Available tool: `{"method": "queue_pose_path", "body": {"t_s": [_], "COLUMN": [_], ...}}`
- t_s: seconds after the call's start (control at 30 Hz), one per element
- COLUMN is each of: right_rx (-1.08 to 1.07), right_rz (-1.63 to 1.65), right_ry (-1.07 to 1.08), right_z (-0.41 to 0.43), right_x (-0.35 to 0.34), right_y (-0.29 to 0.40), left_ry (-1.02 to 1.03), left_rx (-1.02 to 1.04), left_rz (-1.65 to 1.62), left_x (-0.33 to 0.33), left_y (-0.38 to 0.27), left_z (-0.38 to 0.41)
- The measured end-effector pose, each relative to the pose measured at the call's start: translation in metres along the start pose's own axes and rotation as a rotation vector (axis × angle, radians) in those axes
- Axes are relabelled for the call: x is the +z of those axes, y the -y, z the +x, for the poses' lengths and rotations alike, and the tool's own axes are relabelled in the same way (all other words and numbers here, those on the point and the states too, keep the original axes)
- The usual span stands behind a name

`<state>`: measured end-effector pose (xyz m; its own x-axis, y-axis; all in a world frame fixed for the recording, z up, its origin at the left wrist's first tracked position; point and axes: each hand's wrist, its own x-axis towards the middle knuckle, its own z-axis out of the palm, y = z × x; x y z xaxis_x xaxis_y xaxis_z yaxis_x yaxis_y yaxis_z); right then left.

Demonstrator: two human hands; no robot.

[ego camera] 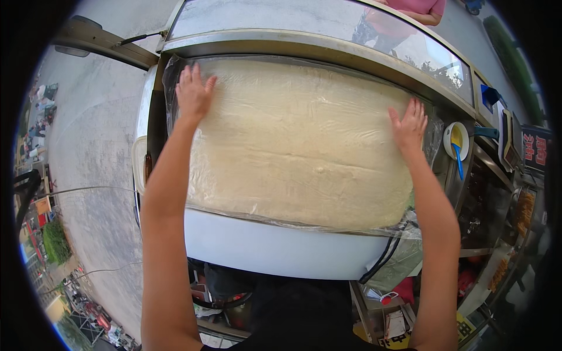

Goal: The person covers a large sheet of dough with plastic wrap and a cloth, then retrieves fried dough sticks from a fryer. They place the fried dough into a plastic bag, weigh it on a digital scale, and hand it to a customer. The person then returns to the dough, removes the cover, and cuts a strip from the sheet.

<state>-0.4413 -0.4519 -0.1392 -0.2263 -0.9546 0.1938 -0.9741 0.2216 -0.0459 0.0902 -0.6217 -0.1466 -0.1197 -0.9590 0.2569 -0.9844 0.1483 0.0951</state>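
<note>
A large flat slab of pale dough [298, 145] lies before me under clear plastic film [254, 209], whose edges spread past it on all sides. My left hand [194, 94] rests on the film at the slab's far left corner, fingers slightly spread. Near the far right corner, my right hand [409, 126] lies palm down on the film, with its thumb apart from the fingers. Neither hand grips anything. Beneath the dough is a white board [281, 250], bare along its near edge.
A white bowl [456, 139] with yellow contents and a blue spoon [459, 163] stands at right. Fried food [524, 210] sits farther right. A metal-framed glass panel [307, 19] borders the far side; a person in pink [412, 13] stands beyond. Black cables [382, 261] hang at the near right.
</note>
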Motion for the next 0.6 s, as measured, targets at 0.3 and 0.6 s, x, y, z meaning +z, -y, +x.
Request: {"method": "queue_pose_path", "body": {"t_s": [0.3,0.6], "right_rx": [-0.13,0.172], "right_rz": [0.179,0.281], "right_ry": [0.152,0.044], "right_z": [-0.189,-0.23], "right_x": [-0.044,-0.053], "right_y": [0.068,0.099], "left_ry": [0.099,0.146], "left_rx": [0.072,0.226], "left_rz": [0.112,-0.258], "left_x": [-0.048,-0.091], "left_y": [-0.044,-0.133], "left_z": [-0.183,-0.235]}}
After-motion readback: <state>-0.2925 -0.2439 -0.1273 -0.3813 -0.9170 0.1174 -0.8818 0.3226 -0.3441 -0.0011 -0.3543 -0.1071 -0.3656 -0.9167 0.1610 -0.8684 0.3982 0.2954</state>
